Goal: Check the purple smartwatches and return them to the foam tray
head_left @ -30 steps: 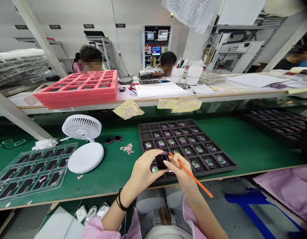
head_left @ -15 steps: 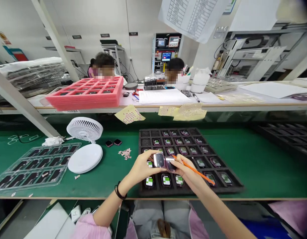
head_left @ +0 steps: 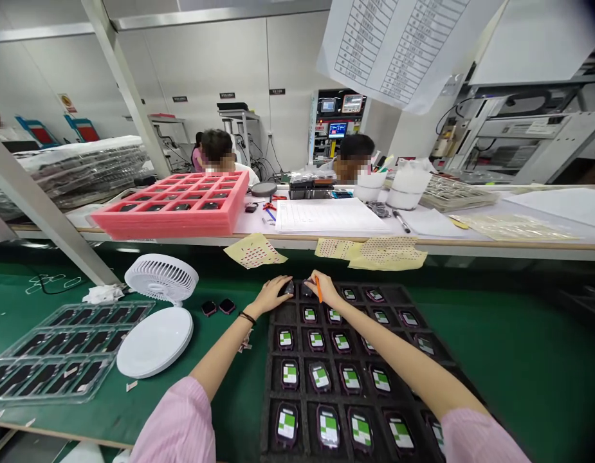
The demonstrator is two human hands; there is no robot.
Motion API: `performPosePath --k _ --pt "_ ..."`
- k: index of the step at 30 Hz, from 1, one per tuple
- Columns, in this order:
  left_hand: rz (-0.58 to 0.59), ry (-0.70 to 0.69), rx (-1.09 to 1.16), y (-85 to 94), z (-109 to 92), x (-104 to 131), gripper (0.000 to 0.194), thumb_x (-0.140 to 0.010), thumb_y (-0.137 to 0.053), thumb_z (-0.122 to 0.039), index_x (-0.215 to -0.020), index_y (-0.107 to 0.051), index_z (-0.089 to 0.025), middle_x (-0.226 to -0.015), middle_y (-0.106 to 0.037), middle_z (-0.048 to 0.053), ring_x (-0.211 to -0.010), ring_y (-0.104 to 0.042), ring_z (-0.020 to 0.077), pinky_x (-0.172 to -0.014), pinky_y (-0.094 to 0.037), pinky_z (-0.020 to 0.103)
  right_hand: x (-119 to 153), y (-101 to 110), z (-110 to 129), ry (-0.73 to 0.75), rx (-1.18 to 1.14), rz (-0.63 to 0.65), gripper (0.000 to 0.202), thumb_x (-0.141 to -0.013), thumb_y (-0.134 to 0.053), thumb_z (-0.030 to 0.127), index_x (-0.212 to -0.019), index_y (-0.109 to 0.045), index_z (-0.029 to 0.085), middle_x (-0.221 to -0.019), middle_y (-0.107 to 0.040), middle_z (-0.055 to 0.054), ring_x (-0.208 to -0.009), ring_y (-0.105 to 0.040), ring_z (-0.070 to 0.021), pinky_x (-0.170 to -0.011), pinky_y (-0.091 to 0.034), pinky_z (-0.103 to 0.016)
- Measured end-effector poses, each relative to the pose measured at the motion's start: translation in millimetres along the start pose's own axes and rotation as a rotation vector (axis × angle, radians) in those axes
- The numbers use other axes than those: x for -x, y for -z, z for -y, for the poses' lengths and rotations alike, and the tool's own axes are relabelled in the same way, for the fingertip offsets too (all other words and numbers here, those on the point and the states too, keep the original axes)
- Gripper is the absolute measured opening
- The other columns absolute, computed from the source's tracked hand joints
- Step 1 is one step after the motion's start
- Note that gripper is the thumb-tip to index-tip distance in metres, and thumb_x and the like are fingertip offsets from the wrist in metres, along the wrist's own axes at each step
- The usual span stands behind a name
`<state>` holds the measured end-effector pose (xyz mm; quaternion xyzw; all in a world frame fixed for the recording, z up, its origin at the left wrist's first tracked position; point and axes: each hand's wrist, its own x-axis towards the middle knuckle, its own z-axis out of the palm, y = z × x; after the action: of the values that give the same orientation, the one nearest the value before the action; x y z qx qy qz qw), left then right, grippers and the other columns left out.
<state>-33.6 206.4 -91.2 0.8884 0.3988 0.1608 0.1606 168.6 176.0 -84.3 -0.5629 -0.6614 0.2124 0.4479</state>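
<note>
A black foam tray (head_left: 303, 406) holds rows of watch bodies, many with green and white screens. At its far left corner my left hand (head_left: 274, 294) has its fingers closed on a dark watch body (head_left: 289, 288). Just right of it, my right hand (head_left: 323, 289) grips an orange stick (head_left: 319, 289) and touches a second dark watch body (head_left: 307, 289) in the far row. The fingertips partly hide both watch bodies. My right forearm passes over the tray and covers some compartments.
On the left of the green table (head_left: 229, 399) are a white fan (head_left: 155, 342), a clear tray of dark parts (head_left: 46, 350) and two dark watches (head_left: 218, 307). The shelf above carries a pink foam tray (head_left: 169, 225) and papers (head_left: 330, 215). People sit beyond.
Both hands have moved forward and apart, from over the tray's middle to its far left edge, each with a watch body. The view has shifted, and the tray appears larger and nearer.
</note>
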Motion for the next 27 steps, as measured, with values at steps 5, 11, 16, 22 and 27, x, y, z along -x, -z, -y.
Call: performPosePath --k 5,11,16,22,27 --pt "0.084 -0.035 -0.037 -8.8 5.9 7.3 0.041 -0.097 -0.032 -0.041 -0.134 -0.048 -0.032 -0.151 -0.035 0.002 -0.142 -0.025 0.0239 -0.113 -0.023 0.052 -8.7 -10.2 -20.6 0.042 0.034 0.081 0.034 -0.074 -0.057 0.024 -0.055 -0.028 0.024 -0.05 -0.043 0.005 -0.049 -0.044 -0.0131 -0.054 -0.033 -0.026" --pt "0.085 -0.038 -0.074 -6.9 0.8 11.5 0.045 -0.098 -0.029 -0.044 -0.134 -0.048 -0.026 -0.15 -0.037 0.006 -0.142 -0.025 0.0241 -0.114 -0.018 0.054 5.3 7.6 -8.4 0.094 0.096 0.136 0.03 -0.077 -0.06 0.031 -0.061 -0.035 0.025 -0.066 -0.058 -0.001 -0.066 -0.056 -0.0191 -0.063 -0.04 -0.029" --pt "0.055 -0.059 -0.09 -2.2 -13.2 12.6 0.051 -0.097 -0.031 -0.048 -0.143 -0.034 -0.026 -0.153 -0.03 0.009 -0.141 -0.026 0.0227 -0.115 -0.018 0.05 50.4 69.7 -2.8 0.103 0.182 0.153 0.029 -0.079 -0.059 0.043 -0.064 -0.041 0.026 -0.063 -0.055 -0.002 -0.061 -0.054 -0.0216 -0.066 -0.041 -0.034" --pt "0.122 -0.059 -0.072 -18.1 -24.6 10.9 0.055 -0.096 -0.031 -0.049 -0.144 -0.033 -0.022 -0.153 -0.028 0.009 -0.143 -0.02 0.0228 -0.117 -0.012 0.048 119.8 181.8 -66.9 -0.202 0.275 -0.009 0.04 -0.075 -0.055 0.061 -0.066 -0.035 0.028 -0.1 -0.07 -0.013 -0.111 -0.059 -0.0349 -0.085 -0.044 -0.043" --pt "0.094 -0.033 -0.036 -23.5 -20.2 11.2 0.053 -0.098 -0.025 -0.045 -0.145 -0.03 -0.02 -0.154 -0.026 0.009 -0.144 -0.018 0.0194 -0.118 -0.01 0.044 162.3 218.6 -114.0 -0.495 -0.026 -0.124 0.055 -0.06 -0.059 0.078 -0.069 -0.036 0.028 -0.138 -0.052 -0.013 -0.136 -0.036 -0.0336 -0.103 -0.038 -0.047"
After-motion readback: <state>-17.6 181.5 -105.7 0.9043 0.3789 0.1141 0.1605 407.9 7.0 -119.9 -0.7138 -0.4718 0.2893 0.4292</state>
